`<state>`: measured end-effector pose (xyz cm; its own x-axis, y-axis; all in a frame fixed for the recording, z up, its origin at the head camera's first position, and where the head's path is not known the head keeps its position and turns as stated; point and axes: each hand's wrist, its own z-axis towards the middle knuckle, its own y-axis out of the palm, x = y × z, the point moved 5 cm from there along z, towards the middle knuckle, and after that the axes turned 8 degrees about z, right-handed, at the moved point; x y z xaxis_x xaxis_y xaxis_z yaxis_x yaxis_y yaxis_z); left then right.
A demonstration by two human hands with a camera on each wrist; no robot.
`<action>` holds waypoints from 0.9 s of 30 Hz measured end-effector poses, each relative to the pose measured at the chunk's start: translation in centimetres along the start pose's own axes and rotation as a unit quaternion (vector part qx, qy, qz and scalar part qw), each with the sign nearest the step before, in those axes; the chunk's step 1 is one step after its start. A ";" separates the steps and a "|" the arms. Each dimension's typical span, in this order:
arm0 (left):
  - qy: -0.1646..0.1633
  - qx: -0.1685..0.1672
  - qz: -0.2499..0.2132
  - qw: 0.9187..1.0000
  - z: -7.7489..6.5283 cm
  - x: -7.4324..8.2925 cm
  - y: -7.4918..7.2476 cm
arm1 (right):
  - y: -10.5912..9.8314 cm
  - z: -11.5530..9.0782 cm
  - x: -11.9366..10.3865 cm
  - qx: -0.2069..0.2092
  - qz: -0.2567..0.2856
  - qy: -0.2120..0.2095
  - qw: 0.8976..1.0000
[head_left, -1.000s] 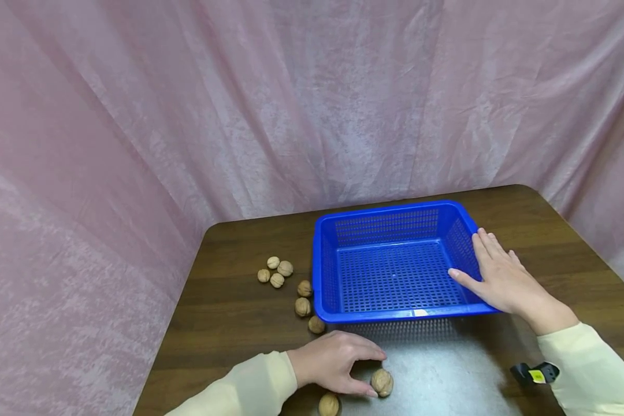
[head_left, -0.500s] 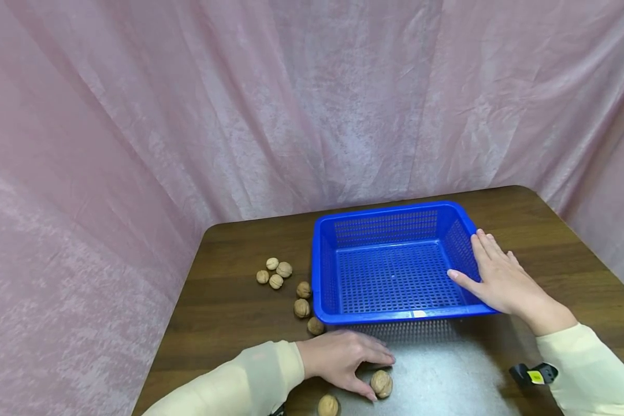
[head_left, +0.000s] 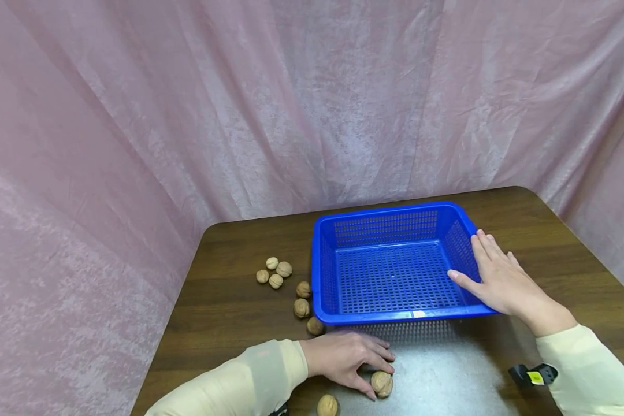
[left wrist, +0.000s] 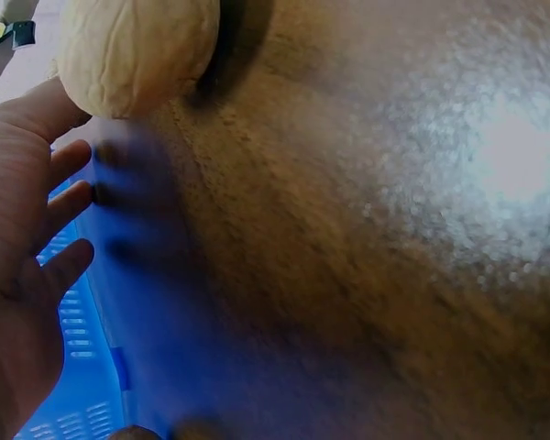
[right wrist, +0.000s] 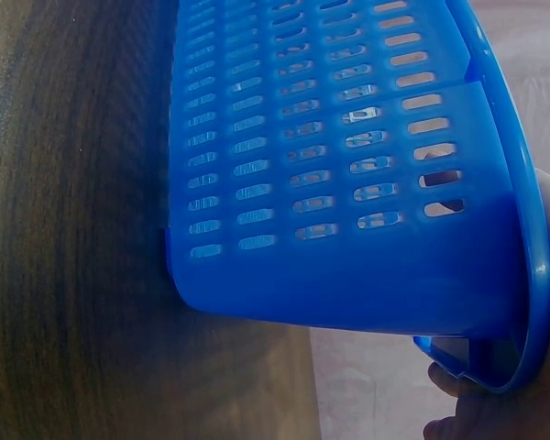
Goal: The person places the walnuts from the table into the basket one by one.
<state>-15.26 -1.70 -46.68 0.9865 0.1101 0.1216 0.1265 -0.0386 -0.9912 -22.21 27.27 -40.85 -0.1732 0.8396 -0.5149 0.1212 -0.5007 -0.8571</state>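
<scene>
My left hand [head_left: 345,359] curves over a tan walnut [head_left: 382,383] on the table, its thumb at the near left side and a fingertip at the top. The left wrist view shows that walnut [left wrist: 137,55] large at the top, a finger behind it and the other fingers spread beside it. My right hand [head_left: 499,283] rests with straight fingers on the right rim of a blue plastic basket [head_left: 395,316], the thumb over the inner side. In the right wrist view, the basket's slotted wall [right wrist: 339,284] hides most of that hand.
Another walnut [head_left: 327,405] lies near the front edge of view. Several walnuts [head_left: 301,308] sit along and beyond the basket's left side. The wooden table [head_left: 229,312] ends at a pink curtain [head_left: 364,115]. A dark strap with a yellow label [head_left: 534,377] is on my right wrist.
My left hand has shifted slightly right, and its fingers have come over the top of the walnut. My right hand and the basket have stayed in place.
</scene>
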 end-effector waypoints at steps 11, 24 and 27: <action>-0.007 0.015 0.005 1.000 -0.1 0.0 0.0 | 0.1 0.1 0.1 0.004 -0.002 -0.004 1.000; -0.002 0.126 -0.027 0.992 0.1 1.4 -5.1 | 0.1 0.1 0.2 0.002 -0.001 0.000 1.000; 0.008 0.159 -0.052 0.986 0.2 1.8 -6.8 | 0.1 0.1 0.1 0.001 0.001 0.003 1.000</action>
<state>-14.38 -1.02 -39.76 0.9719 0.0805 0.2210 0.1900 0.2855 -0.9393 -22.32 27.31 -41.01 -0.1680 0.8399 -0.5160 0.1191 -0.5023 -0.8564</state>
